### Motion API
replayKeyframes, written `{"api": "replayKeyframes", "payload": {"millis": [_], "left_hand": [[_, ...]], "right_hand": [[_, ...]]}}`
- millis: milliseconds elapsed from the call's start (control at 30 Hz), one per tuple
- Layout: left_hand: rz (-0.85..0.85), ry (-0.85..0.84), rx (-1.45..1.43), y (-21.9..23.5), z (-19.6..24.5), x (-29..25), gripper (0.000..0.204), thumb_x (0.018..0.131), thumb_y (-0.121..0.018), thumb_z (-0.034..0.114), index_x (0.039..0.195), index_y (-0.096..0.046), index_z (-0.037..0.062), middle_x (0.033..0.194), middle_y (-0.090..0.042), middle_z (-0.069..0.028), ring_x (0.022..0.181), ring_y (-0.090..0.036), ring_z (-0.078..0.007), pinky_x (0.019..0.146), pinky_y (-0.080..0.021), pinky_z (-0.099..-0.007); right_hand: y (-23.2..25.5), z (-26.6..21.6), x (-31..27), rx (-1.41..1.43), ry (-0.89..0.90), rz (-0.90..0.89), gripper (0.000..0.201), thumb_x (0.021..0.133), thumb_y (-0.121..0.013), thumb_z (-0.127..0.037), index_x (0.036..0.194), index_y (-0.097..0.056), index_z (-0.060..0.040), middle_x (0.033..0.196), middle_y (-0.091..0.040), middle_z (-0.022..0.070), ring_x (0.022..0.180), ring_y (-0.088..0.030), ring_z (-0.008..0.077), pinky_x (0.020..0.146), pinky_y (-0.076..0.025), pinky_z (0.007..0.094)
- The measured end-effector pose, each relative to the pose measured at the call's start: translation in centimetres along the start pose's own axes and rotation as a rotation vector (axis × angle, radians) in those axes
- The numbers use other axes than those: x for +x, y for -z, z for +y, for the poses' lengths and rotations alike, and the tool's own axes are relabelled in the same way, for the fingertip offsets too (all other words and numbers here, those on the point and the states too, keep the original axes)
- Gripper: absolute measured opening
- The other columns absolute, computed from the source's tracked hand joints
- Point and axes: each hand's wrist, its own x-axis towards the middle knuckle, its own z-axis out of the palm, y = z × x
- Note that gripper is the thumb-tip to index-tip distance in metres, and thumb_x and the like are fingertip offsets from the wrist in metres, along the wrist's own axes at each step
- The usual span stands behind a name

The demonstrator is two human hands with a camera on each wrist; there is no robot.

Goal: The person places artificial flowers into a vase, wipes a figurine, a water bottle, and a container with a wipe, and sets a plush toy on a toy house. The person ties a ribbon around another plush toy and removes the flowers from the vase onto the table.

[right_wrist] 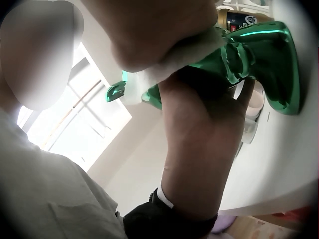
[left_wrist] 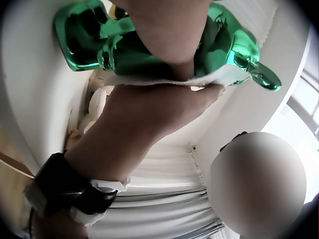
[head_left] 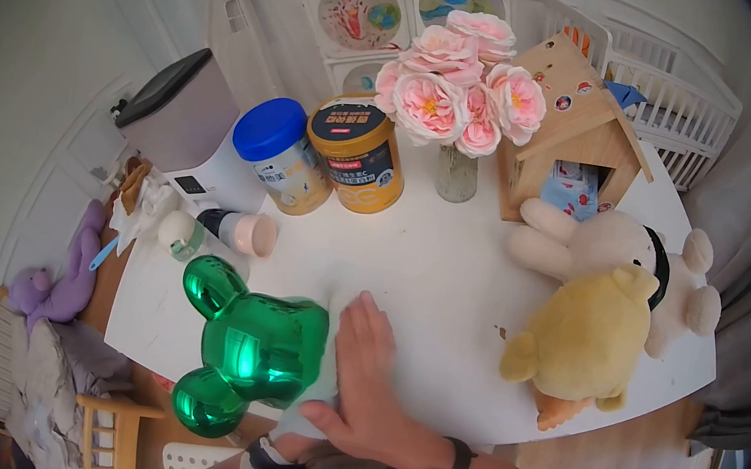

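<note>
A shiny green figure (head_left: pixel 259 348) with round ears is at the table's left front, ears pointing left. My right hand (head_left: pixel 362 377) lies with straight fingers along a pale cloth (head_left: pixel 330 343) against the figure's right side. In the left wrist view, that right hand (left_wrist: pixel 144 112) presses flat on the cloth (left_wrist: pixel 224 74) below the figure (left_wrist: pixel 234 45). My left hand (right_wrist: pixel 204 112) grips the figure (right_wrist: pixel 269 59) in the right wrist view, its fingers partly hidden; the head view mostly hides it.
On the white table (head_left: pixel 420 327) stand two tins (head_left: pixel 357 160), a vase of pink flowers (head_left: pixel 457 174), a wooden house (head_left: pixel 563 131), and small cups (head_left: pixel 253 235). Plush toys (head_left: pixel 587 331) lie at the right. A tall bin (head_left: pixel 186 117) stands at the back left.
</note>
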Motion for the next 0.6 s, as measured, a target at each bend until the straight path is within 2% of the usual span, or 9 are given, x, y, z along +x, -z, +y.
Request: {"api": "replayKeyframes", "payload": {"millis": [100,167,233,333,400,433,500,533,600], "left_hand": [[0.011,-0.003,-0.006,0.1,0.5,0.1,0.026,0.083,-0.074,0.008,0.106,-0.065,0.0015,0.098,-0.068,-0.0066,0.087,-0.065,-0.0178,0.077,-0.052,-0.0343],[0.005,-0.005,-0.013,-0.1,0.8,0.1,0.026,0.083,-0.074,0.008,0.106,-0.064,0.0014,0.098,-0.068,-0.0067,0.087,-0.065,-0.0179,0.077,-0.052,-0.0345],[-0.005,-0.003,-0.021,-0.4,0.9,0.1,0.026,0.083,-0.074,0.008,0.106,-0.064,0.0012,0.098,-0.068,-0.0068,0.087,-0.065,-0.018,0.078,-0.052,-0.0347],[-0.004,0.005,-0.033,-0.7,1.0,0.0,0.026,0.083,-0.073,0.007,0.107,-0.064,0.0009,0.098,-0.068,-0.0069,0.087,-0.065,-0.0181,0.078,-0.052,-0.0349],[0.002,0.01,-0.037,-0.6,1.1,-0.2,0.026,0.083,-0.073,0.007,0.107,-0.064,0.0007,0.099,-0.067,-0.007,0.087,-0.064,-0.0183,0.078,-0.052,-0.0351],[0.005,0.01,-0.038,-0.6,1.2,-0.2,0.026,0.083,-0.073,0.007,0.107,-0.064,0.0006,0.099,-0.067,-0.007,0.088,-0.064,-0.0183,0.078,-0.052,-0.0352],[0.006,0.012,-0.043,-0.7,1.3,-0.2,0.026,0.083,-0.073,0.006,0.107,-0.063,0.0004,0.099,-0.067,-0.0071,0.088,-0.064,-0.0184,0.078,-0.052,-0.0354],[0.001,0.014,-0.048,-0.8,1.4,-0.2,0.026,0.083,-0.073,0.006,0.107,-0.063,0.0004,0.099,-0.067,-0.0071,0.088,-0.064,-0.0185,0.078,-0.052,-0.0354],[-0.007,0.016,-0.061,-0.9,1.7,-0.5,0.026,0.083,-0.072,0.006,0.107,-0.063,0.0002,0.099,-0.067,-0.0072,0.088,-0.064,-0.0186,0.079,-0.052,-0.0356]], "right_hand": [[0.4,-1.7,0.8,0.025,0.138,0.181,0.084,0.081,-0.069,-0.036,0.147,-0.035,0.0035,0.155,-0.029,0.0255,0.14,-0.029,0.0469,0.111,-0.028,0.0597],[2.2,-3.4,2.1,-0.13,0.362,0.055,0.078,0.076,-0.068,-0.026,0.142,-0.041,0.0059,0.151,-0.036,0.0259,0.136,-0.035,0.0439,0.11,-0.034,0.0555],[3.0,-3.9,3.2,-0.192,0.388,0.057,0.073,0.071,-0.066,-0.017,0.137,-0.048,0.0064,0.147,-0.041,0.0257,0.133,-0.042,0.04,0.109,-0.037,0.0518],[3.8,-3.5,5.2,-0.004,0.421,-0.002,0.06,0.078,-0.062,-0.014,0.133,-0.051,0.0065,0.14,-0.047,0.0262,0.124,-0.049,0.0412,0.105,-0.041,0.05],[3.4,-2.9,6.0,0.128,0.157,0.155,0.045,0.086,-0.059,-0.015,0.124,-0.054,0.0085,0.121,-0.057,0.0258,0.107,-0.058,0.0402,0.093,-0.048,0.0456],[3.6,-2.7,6.3,0.129,0.159,0.156,0.045,0.086,-0.059,-0.015,0.124,-0.054,0.0085,0.121,-0.057,0.0258,0.107,-0.058,0.0402,0.093,-0.048,0.0456],[4.1,-2.2,6.7,0.34,-0.03,0.009,0.036,0.093,-0.056,-0.018,0.116,-0.055,0.0099,0.1,-0.062,0.023,0.089,-0.06,0.0401,0.079,-0.05,0.0436],[4.7,-1.7,7.1,0.359,-0.17,-0.121,0.033,0.101,-0.049,-0.025,0.113,-0.061,0.0042,0.092,-0.067,0.0156,0.081,-0.065,0.0297,0.078,-0.049,0.0352],[5.1,-0.7,7.8,0.55,-0.31,-0.217,0.038,0.102,-0.047,-0.029,0.108,-0.064,0.0047,0.088,-0.067,0.012,0.079,-0.063,0.0234,0.077,-0.049,0.0335]]}}
